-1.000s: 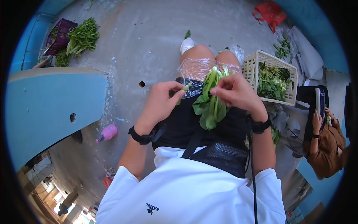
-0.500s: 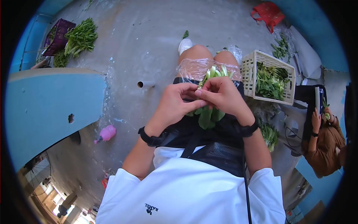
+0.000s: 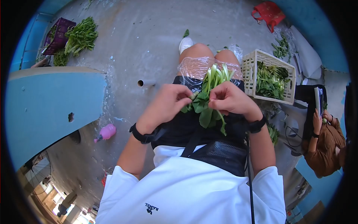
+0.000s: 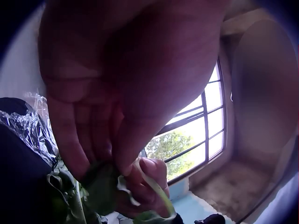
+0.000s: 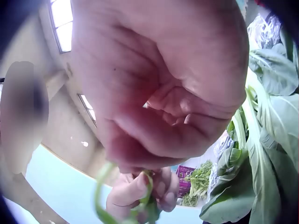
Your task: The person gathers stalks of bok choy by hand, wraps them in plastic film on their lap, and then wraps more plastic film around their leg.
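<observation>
A bunch of leafy greens point(image 3: 214, 76) lies across the lap on clear plastic film point(image 3: 192, 67), its pale stems pointing toward the knees. My left hand point(image 3: 160, 106), left of the bunch, pinches a small leafy green point(image 3: 194, 96) between thumb and fingers. Over the bunch's right side, my right hand point(image 3: 236, 100) has thumb and forefinger together on a thin leafy stem point(image 3: 223, 123) that hangs below them. This stem point(image 5: 99, 193) curves down under the fingertips in the right wrist view. Broad leaves point(image 5: 264, 163) of the bunch fill that view's right side.
A white crate point(image 3: 254, 76) of greens stands right of the knees. Far left are a purple crate point(image 3: 59, 35) and piled greens point(image 3: 82, 37). A pipe stub point(image 3: 146, 83), pink bottle point(image 3: 106, 132) and red bag point(image 3: 269, 15) are around. Another person point(image 3: 324, 145) sits at right.
The hands came together over the bunch, then moved apart again. A thin leafy stem now hangs from the right hand; the left still holds a small green.
</observation>
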{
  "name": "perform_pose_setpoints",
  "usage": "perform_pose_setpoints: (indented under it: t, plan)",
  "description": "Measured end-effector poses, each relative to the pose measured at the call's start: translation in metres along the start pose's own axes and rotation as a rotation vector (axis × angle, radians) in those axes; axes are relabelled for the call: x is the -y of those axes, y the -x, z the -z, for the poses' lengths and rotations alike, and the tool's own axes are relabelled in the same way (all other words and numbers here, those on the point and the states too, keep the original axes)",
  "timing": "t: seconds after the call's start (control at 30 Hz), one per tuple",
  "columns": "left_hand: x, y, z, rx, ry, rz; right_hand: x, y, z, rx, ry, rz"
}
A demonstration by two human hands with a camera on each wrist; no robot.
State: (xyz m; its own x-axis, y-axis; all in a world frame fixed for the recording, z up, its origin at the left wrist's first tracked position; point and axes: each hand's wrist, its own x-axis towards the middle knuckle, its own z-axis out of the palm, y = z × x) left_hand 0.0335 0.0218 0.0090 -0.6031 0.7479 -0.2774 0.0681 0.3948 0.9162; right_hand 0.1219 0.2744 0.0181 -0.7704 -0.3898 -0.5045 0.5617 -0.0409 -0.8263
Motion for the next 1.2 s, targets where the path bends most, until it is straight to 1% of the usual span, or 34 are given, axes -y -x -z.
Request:
perform_pose_setpoints:
  t: [0.03,0.1,0.13,0.17,0.23,0.27,0.3,0.37,0.4,0.43,0.47,0.5,0.53,0.57,0.63,0.67,0.7,0.73,0.77,0.83,0.9,0.97,1.0,1.07,1.1,1.17,1.2]
  plan:
    - [-0.001,-0.001,0.004,-0.001,-0.001,-0.002,0.001,0.000,0.004,-0.001,0.002,0.002]
    - [-0.005,-0.001,0.013,-0.026,0.195,0.195,0.006,-0.001,0.008,-0.301,0.140,0.005]
    - [-0.008,-0.001,0.014,-0.043,0.272,0.223,0.013,-0.003,0.004,-0.485,0.251,-0.015]
    - [-0.009,-0.002,0.011,-0.042,0.269,0.223,0.013,-0.005,0.004,-0.486,0.249,-0.013]
    - [-0.009,-0.005,0.003,-0.119,0.405,0.211,0.012,-0.010,0.008,-0.751,0.830,0.204]
    - [-0.009,-0.005,-0.001,-0.119,0.406,0.209,0.015,-0.010,0.003,-0.819,0.872,0.219]
    - [-0.009,-0.006,-0.004,-0.129,0.397,0.179,0.015,-0.011,-0.003,-0.818,0.875,0.218]
    - [-0.010,-0.007,-0.012,-0.140,0.393,0.151,0.014,-0.011,-0.016,-0.623,0.457,0.281]
    - [-0.011,-0.009,-0.016,-0.134,0.362,0.114,0.013,-0.015,-0.027,-0.505,0.204,0.328]
    - [-0.013,-0.010,-0.019,-0.125,0.330,0.076,0.011,-0.016,-0.027,-0.508,0.204,0.325]
    - [-0.016,-0.010,-0.019,-0.122,0.331,0.074,0.009,-0.016,-0.026,-0.431,0.229,0.264]
    - [-0.019,-0.009,-0.019,-0.102,0.232,0.052,0.008,-0.018,-0.026,-0.353,0.253,0.204]
    - [-0.021,-0.009,-0.019,-0.083,0.132,0.032,0.021,-0.012,-0.028,-0.331,0.258,0.101]
    - [-0.019,-0.008,-0.017,-0.084,0.131,0.033,0.021,-0.010,-0.027,-0.330,0.258,0.102]
    - [-0.013,-0.006,-0.012,0.130,0.010,-0.107,0.019,-0.004,-0.020,-0.144,0.340,-0.085]
    - [-0.016,-0.005,-0.009,0.144,-0.085,-0.195,0.021,-0.002,-0.020,-0.144,0.340,-0.083]
    - [-0.015,-0.006,-0.010,0.145,-0.085,-0.196,0.022,0.002,-0.021,-0.078,0.353,-0.123]
    - [-0.014,-0.005,-0.011,0.152,-0.116,-0.273,0.023,0.005,-0.021,-0.013,0.366,-0.163]
    - [-0.013,-0.005,-0.012,0.158,-0.146,-0.352,0.022,0.008,-0.020,-0.014,0.367,-0.164]
    - [-0.020,-0.002,-0.017,0.121,-0.183,-0.358,0.021,0.011,-0.017,0.037,0.341,-0.215]
    - [-0.018,-0.001,-0.019,0.084,-0.220,-0.365,0.019,0.015,-0.010,0.018,0.322,-0.225]
    - [-0.010,-0.002,-0.020,-0.199,-0.347,-0.211,0.015,0.022,0.000,-0.004,0.302,-0.234]
    - [-0.008,-0.004,-0.019,-0.198,-0.348,-0.215,0.013,0.027,0.006,-0.084,0.232,-0.183]
    - [-0.019,-0.012,-0.014,-0.385,-0.134,0.089,0.004,0.027,0.013,-0.255,0.143,-0.082]
    - [-0.017,-0.019,-0.019,-0.387,-0.134,0.089,0.001,0.022,0.012,-0.253,0.143,-0.082]
    - [-0.008,-0.038,-0.038,-0.452,-0.189,-0.004,0.002,0.005,0.006,-0.362,0.233,0.002]
    - [-0.006,-0.040,-0.041,-0.408,-0.206,-0.026,0.006,-0.003,0.003,-0.377,0.247,-0.005]
